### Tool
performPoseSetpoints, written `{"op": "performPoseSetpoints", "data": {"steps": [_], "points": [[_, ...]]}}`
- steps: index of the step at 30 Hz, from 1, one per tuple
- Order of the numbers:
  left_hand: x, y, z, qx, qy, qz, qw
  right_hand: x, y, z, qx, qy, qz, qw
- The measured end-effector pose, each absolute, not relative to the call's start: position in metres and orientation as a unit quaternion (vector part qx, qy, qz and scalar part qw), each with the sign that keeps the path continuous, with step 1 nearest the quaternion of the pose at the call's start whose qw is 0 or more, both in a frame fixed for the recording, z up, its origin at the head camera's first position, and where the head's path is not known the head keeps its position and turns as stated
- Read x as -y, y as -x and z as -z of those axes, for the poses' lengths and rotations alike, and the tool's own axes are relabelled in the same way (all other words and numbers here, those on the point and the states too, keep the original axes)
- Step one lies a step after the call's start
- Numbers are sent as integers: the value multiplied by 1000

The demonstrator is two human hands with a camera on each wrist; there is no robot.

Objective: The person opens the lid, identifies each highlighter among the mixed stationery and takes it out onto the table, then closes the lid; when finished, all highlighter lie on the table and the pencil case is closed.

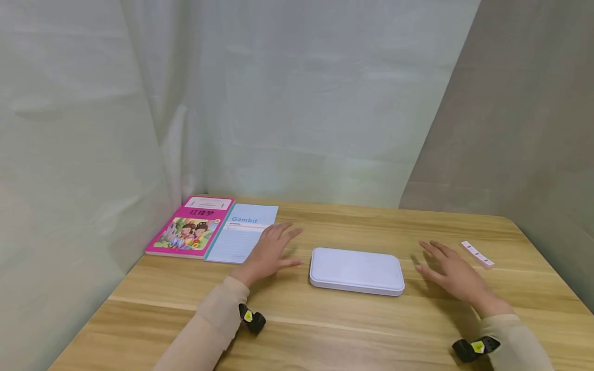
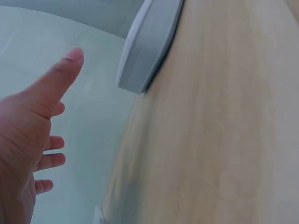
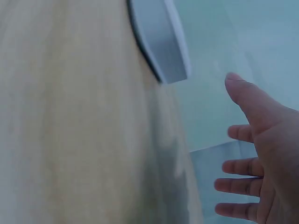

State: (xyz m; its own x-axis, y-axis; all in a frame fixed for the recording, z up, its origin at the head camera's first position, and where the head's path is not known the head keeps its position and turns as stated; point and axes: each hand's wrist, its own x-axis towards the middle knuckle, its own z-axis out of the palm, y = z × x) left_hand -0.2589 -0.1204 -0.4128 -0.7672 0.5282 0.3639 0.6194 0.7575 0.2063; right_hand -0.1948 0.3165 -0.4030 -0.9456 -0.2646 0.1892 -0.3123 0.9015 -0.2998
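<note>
Pale curtains (image 1: 325, 103) backed a wood-grained table (image 1: 352, 330). The left hand (image 1: 266, 255) and right hand (image 1: 455, 273), both spread, flanked a flat white case (image 1: 356, 270).

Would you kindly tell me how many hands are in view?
2: the left hand to the left of the white case, and the right hand to its right; neither touches it.

Pink book (image 1: 212, 206) with cartoon cover flat at far left of wooden bench (image 1: 352, 330); pale-blue "Gambit" notebook (image 1: 236, 242) right beside it. Small pinkish strip (image 1: 477, 254) lies at right. Pale cloth (image 1: 325, 103) hangs behind.
</note>
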Motion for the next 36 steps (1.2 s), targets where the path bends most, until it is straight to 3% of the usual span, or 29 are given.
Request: {"op": "performPoseSetpoints", "data": {"steps": [18,36], "points": [[96,263,405,916,344,196,58,-288,192,387,942,-229,-221,107],[88,263,415,913,369,175,-8,-245,204,398,927,-299,-205,93]]}}
